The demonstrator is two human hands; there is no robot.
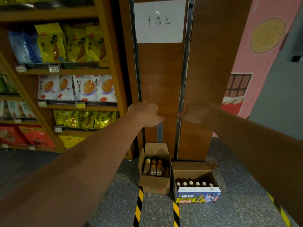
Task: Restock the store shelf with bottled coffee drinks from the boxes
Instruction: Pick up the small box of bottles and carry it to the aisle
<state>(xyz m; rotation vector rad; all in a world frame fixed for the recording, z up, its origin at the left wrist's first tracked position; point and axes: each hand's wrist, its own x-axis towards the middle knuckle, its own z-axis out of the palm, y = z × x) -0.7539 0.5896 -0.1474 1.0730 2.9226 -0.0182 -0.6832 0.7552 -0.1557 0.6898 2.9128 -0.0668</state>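
Note:
Two open cardboard boxes stand on the floor at the foot of a wooden pillar. The left box (154, 181) holds several bottled drinks (154, 166) lying on their sides. The right box (196, 194), with a printed blue and white front, holds a row of upright bottles (191, 183) with pale caps. Both my arms stretch forward, well above the boxes. My left hand (146, 113) and my right hand (196, 112) are empty, thumbs pointing toward each other, fingers relaxed. Both hands are blurred.
A wooden store shelf (65, 72) at the left carries yellow, blue and white snack bags. A white paper sign (159, 21) hangs on the wooden pillar (213, 63). Yellow-black tape strips (138, 207) run along the speckled floor. A pink painted wall (262, 54) stands at the right.

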